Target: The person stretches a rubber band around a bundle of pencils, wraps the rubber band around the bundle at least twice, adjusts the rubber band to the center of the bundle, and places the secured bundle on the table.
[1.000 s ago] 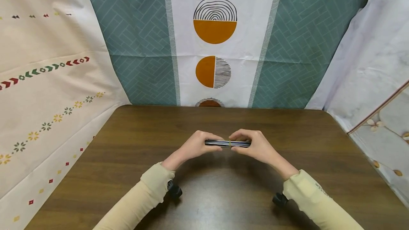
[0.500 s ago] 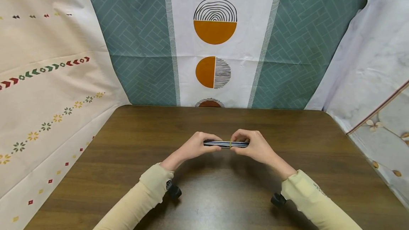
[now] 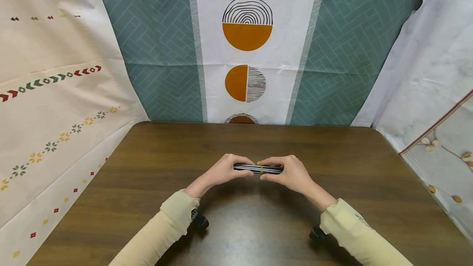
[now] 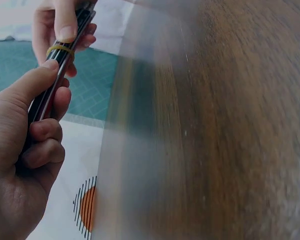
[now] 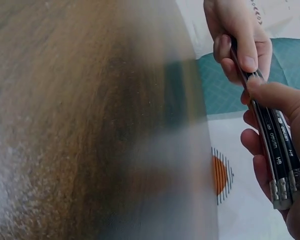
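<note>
A bundle of black pencils [image 3: 258,169] lies level above the brown table [image 3: 155,163], held at both ends. A yellow rubber band [image 3: 261,170] circles it near the middle. My left hand [image 3: 225,170] grips the left end with curled fingers and the thumb on top. My right hand [image 3: 288,173] grips the right end, thumb beside the band. In the left wrist view the pencils [image 4: 60,65] run from my left hand [image 4: 25,150] up to the band [image 4: 60,50]. In the right wrist view the pencils [image 5: 272,145] show metal ferrules at my right hand [image 5: 285,155], with the left hand [image 5: 240,35] farther up.
Patterned cloths hang on three sides: teal and white with orange circles [image 3: 246,36] at the back, cream with small flowers [image 3: 55,93] on the left, pale marbled [image 3: 428,60] on the right. Bare table surface lies all around my hands.
Both hands with the bundle have sunk a little and drifted slightly left. My right thumb has slid toward the band.
</note>
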The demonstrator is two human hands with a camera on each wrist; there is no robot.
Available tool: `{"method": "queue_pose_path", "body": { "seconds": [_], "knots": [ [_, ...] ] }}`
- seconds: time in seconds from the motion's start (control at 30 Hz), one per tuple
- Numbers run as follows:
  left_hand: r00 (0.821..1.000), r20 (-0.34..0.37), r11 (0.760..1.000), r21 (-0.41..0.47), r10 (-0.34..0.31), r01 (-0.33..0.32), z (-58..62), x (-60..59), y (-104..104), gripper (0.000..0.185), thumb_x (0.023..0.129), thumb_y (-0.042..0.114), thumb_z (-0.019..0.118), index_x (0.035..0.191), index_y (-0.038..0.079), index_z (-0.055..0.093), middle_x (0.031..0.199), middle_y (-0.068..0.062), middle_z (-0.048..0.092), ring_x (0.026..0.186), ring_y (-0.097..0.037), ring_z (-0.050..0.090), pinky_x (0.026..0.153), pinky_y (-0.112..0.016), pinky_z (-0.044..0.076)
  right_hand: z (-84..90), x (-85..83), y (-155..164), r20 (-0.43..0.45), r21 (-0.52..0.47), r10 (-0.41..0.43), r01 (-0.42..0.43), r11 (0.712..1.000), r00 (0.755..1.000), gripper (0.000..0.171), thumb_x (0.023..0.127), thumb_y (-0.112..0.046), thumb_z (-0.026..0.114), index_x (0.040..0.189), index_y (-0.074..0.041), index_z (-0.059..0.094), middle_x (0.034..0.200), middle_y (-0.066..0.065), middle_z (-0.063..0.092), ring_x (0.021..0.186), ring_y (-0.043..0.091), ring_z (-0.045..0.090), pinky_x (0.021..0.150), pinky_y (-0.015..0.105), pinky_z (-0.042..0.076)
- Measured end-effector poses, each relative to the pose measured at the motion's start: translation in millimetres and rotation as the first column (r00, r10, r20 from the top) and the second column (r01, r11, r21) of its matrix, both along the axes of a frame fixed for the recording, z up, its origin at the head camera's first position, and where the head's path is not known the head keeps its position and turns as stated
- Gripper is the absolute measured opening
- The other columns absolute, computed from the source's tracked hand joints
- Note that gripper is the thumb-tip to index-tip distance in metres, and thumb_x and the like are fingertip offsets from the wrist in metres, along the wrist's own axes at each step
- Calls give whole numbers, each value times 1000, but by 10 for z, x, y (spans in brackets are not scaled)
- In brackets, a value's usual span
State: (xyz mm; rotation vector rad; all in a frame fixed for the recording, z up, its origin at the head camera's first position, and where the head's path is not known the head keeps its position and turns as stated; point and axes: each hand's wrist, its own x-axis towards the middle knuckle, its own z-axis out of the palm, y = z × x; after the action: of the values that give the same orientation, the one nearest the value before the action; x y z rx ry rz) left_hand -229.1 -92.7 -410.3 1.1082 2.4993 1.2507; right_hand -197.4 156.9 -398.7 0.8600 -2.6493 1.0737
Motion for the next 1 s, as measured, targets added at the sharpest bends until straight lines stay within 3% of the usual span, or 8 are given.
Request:
{"method": "queue_pose_path", "body": {
  "seconds": [0.33, 0.57, 0.7, 0.9, 1.0],
  "knots": [
    [1000, 22, 999, -35, -15, 16, -16, 37, -33, 25, 92, 28, 71, 116, 20, 72, 99, 5, 74, 70, -6, 53, 66, -20, 45, -11, -1, 29, 12, 18, 32, -32, 999, 999, 23, 79, -23, 84, 97, -28, 71, 83, -13, 73, 72, 0, 67, 66, 22, 53],
    [998, 51, 997, -60, -35, 39, -1, 21, -81, 29, 94, 26, 68, 122, 19, 69, 102, 2, 73, 70, -6, 53, 67, -21, 45, -8, -60, 135, 64, -9, 83, -82, 997, 994, 25, 81, -24, 83, 104, -27, 73, 91, -12, 75, 79, 1, 68, 72, 23, 55],
    [998, 64, 998, -61, -8, 12, 8, -26, -164, 32, 95, 24, 68, 126, 21, 68, 110, 2, 72, 77, -9, 55, 72, -23, 47, 31, -108, 263, 95, -41, 54, -51, 998, 994, 27, 80, -25, 83, 105, -28, 75, 93, -9, 76, 73, 3, 65, 66, 23, 53],
    [999, 10, 998, -58, 33, -33, 15, -103, -258, 36, 93, 24, 70, 129, 25, 67, 114, 2, 72, 85, -12, 58, 75, -24, 48, 75, -142, 402, 146, -28, -2, 7, 1000, 989, 28, 81, -32, 82, 107, -27, 75, 95, -6, 76, 60, 7, 60, 58, 25, 50],
    [999, -21, 998, -54, 36, -38, 17, -124, -269, 36, 92, 24, 70, 128, 25, 68, 111, 2, 73, 84, -11, 57, 74, -24, 47, 74, -154, 421, 177, -3, 1, 0, 1000, 984, 28, 83, -35, 79, 108, -24, 76, 86, -3, 76, 59, 13, 61, 56, 25, 49]
  ]
}}
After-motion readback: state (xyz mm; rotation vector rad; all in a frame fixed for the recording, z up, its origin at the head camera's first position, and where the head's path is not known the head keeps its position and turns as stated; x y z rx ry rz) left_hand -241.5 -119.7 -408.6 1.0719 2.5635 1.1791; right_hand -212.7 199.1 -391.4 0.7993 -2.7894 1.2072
